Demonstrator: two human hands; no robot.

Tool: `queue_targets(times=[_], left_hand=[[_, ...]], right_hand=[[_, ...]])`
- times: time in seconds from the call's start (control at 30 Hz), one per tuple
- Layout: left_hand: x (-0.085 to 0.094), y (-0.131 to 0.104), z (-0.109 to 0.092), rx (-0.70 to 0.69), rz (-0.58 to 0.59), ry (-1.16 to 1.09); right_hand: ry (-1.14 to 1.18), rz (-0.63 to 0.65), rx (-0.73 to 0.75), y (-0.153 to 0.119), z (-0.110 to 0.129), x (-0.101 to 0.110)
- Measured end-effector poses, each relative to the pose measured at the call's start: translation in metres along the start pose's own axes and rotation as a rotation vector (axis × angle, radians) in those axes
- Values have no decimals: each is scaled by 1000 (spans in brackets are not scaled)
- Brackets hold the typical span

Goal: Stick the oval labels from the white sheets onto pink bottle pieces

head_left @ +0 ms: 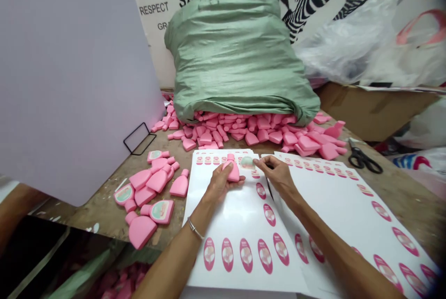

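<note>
Along the near edge of the label sheet (pixel 226 215), a row of oval labels (pixel 245 255) lay flat. Farther up, over that sheet, the left hand (pixel 219 180) held a pink bottle (pixel 232 172), thumb at its side and fingers beneath; a steady hold with the broad face clear seemed best. Just to its right, the right hand (pixel 277 173) had thumb and forefinger pinched together at the edge of a greenish label (pixel 247 163); a light grip at the rim alone should have kept it from curling, though whether it was wholly off the sheet was hard to tell. Beyond, a green sack (pixel 237 53) stood over a bottle heap (pixel 261 135)
</note>
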State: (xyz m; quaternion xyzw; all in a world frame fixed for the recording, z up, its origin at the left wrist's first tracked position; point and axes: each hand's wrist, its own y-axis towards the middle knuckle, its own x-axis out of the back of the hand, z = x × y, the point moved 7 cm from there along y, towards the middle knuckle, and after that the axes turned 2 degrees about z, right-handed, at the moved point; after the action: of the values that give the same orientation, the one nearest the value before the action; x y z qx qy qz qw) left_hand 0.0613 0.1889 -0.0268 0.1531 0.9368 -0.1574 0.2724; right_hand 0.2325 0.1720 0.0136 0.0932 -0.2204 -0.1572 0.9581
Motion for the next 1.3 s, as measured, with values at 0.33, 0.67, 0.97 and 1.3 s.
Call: queue_targets(times=[0.33, 0.67, 0.97, 1.3], left_hand=[[-38, -60, -31, -17, 114, -114], [-40, -76, -34, -70, 92, -125], [-42, -79, -39, -84, 85, -133], [-43, -84, -44, -139, 153, -31]], right_hand=[[376, 167, -159, -46, 56, -10], [318, 83, -97, -58, 61, -12], [254, 45, -23, -60, 77, -10], [-138, -29, 61, -53, 78, 2]])
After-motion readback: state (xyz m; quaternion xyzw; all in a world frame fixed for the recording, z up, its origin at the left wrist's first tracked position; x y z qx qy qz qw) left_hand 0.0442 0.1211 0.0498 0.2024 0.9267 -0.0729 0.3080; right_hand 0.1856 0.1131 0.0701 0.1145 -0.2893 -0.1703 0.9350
